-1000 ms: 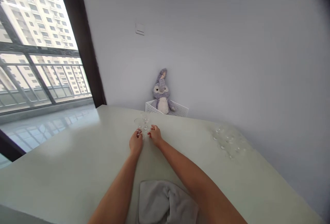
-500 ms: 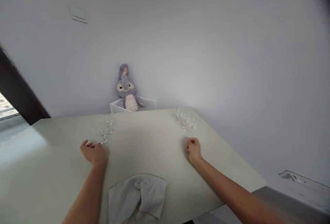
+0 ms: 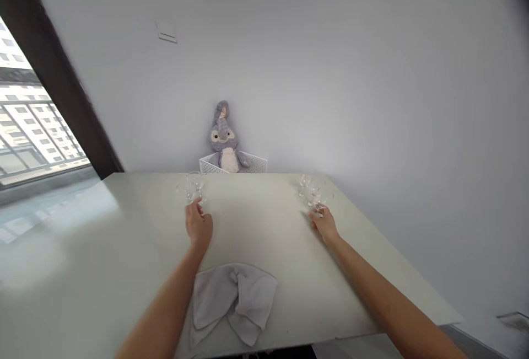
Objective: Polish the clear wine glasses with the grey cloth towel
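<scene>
Clear stemmed glasses point(image 3: 190, 187) stand in two groups on the far part of a pale table point(image 3: 256, 226), seen from the head camera. The left hand point(image 3: 199, 225) sits at the left group, its fingers point(image 3: 197, 207) drawn together at the foot of a glass. The right hand point(image 3: 324, 224) is at the right group point(image 3: 313, 191), its fingers point(image 3: 316, 213) bunched against the nearest foot. Whether either hand grips cannot be told. A grey towel point(image 3: 233, 304) lies crumpled near the table's edge, between the forearms. Beyond, a plush rabbit point(image 3: 223, 138) sits in a white perforated basket point(image 3: 256, 165) against the wall.
</scene>
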Action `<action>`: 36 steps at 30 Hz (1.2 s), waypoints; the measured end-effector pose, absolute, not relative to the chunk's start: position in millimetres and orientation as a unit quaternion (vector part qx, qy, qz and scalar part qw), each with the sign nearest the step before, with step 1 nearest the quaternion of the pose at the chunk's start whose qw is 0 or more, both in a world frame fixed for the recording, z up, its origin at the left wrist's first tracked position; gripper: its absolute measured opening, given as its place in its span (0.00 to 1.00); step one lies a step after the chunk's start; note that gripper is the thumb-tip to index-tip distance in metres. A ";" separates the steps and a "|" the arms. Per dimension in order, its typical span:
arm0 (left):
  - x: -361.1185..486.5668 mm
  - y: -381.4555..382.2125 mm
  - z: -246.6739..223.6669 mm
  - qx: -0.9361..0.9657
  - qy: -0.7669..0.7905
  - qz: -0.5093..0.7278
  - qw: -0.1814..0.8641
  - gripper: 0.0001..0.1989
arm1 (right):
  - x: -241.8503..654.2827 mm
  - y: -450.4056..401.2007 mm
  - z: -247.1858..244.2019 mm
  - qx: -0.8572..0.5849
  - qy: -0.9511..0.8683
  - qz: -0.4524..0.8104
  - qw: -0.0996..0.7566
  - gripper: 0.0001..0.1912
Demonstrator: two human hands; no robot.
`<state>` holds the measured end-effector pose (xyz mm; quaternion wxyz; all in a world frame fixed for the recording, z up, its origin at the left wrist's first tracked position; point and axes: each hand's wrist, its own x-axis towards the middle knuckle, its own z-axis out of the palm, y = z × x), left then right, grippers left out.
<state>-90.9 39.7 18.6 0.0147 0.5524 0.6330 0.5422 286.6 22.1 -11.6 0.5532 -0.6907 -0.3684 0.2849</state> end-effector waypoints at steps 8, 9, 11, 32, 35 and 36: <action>-66.1 32.5 6.8 0.652 0.602 0.456 0.065 0.24 | 230.9 4.0 -21.9 -0.600 -0.473 0.387 0.516 0.33; -65.7 33.4 5.4 0.656 0.604 0.446 0.077 0.23 | 230.8 3.1 -21.3 -0.602 -0.452 0.389 0.531 0.33; -63.9 35.8 2.6 0.668 0.603 0.421 0.114 0.20 | 237.3 6.5 -18.6 -0.626 -0.386 0.364 0.571 0.31; 3.1 48.8 -3.8 0.667 0.556 0.290 0.402 0.12 | 269.6 85.2 -13.7 -0.657 -0.361 0.326 0.576 0.14; -14.6 46.2 -3.1 0.663 0.571 0.297 0.382 0.09 | 239.5 81.9 -14.5 -0.643 -0.398 0.353 0.551 0.10; -24.0 44.5 -2.8 0.657 0.581 0.301 0.374 0.09 | 226.1 81.5 -14.7 -0.634 -0.413 0.367 0.541 0.10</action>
